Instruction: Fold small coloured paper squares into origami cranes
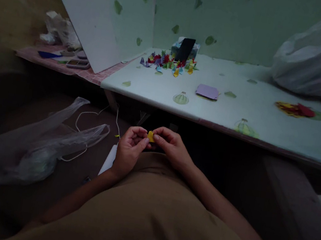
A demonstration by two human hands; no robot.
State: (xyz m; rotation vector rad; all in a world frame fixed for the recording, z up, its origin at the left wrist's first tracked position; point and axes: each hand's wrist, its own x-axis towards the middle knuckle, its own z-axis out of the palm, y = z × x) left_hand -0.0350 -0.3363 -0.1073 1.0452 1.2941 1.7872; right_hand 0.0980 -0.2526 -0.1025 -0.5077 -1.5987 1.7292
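Between my two hands, just above my lap, is a small piece of folded yellow paper [151, 136]. My left hand [132, 146] pinches its left side with thumb and fingers. From the right, my right hand [171, 146] grips the other side between thumb and forefinger. Part of the paper is hidden by my fingertips. On the table ahead stands a cluster of small folded paper figures [166, 61] in red, purple, yellow, blue and green. Closer to the table's front edge lies a stack of square paper sheets [207, 91], purple on top.
A dark phone [185, 50] leans on a tissue box [196, 51] behind the figures. Red and yellow paper pieces [297, 110] lie at the right, near a large white plastic bag [319, 60]. Below left are a clear plastic bag [38, 157] and a white cable [78, 121].
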